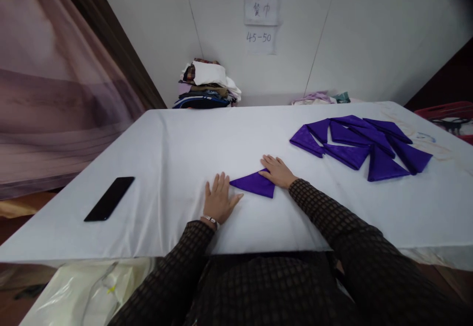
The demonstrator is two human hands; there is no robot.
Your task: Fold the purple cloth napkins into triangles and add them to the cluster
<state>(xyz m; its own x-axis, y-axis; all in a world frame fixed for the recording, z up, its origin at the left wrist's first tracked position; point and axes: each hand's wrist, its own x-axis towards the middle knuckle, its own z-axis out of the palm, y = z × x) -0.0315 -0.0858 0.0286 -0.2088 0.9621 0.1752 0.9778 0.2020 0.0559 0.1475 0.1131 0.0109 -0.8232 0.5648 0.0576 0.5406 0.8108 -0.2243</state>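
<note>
A purple cloth napkin (254, 184), folded into a narrow triangle, lies flat on the white-covered table in front of me. Its sharp tip points left, beside my left hand (219, 200), which rests flat on the tablecloth with fingers spread. My right hand (278, 172) is laid over the napkin's upper right corner, fingers stretched out and pressing down lightly. Neither hand grasps anything. Farther right, several more folded purple napkins (345, 156) lie in an overlapping cluster.
The white tablecloth (192, 143) covers the table. A black phone (110, 199) lies at the left. Behind the table are a stack of folded clothes (209, 87) and handwritten signs (261, 8) on the wall. A curtain (62, 89) hangs left; a red basket (447, 114) stands far right.
</note>
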